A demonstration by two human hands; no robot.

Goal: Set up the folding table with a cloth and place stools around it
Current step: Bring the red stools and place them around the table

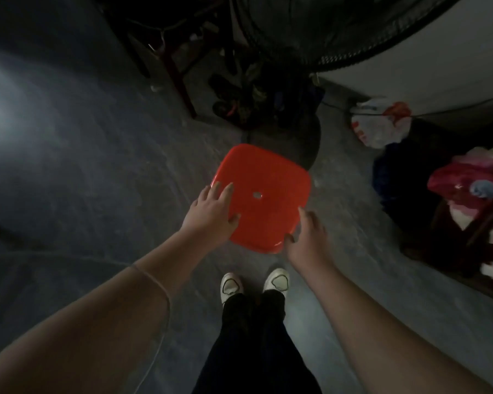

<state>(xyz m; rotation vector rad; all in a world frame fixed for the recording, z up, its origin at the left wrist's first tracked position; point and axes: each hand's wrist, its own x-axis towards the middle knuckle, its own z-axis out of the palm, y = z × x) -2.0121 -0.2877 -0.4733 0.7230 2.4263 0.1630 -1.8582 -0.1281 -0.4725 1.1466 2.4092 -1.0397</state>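
A red plastic stool [265, 180] with a square seat and a small centre hole stands on the dark floor just ahead of my feet. My left hand [211, 211] rests on the seat's left side with fingers spread over the top. My right hand [308, 231] is at the seat's near right corner, thumb and fingertips touching the edge. The stool's legs are hidden under the seat. No folding table or cloth is in view.
A large standing fan [319, 29] and its round base [299, 140] stand right behind the stool. Shoes [239, 100] and a dark red frame [177, 75] lie at the back. A plastic bag [379, 123] and a pile of clothes [467, 189] sit at the right. Open floor lies left.
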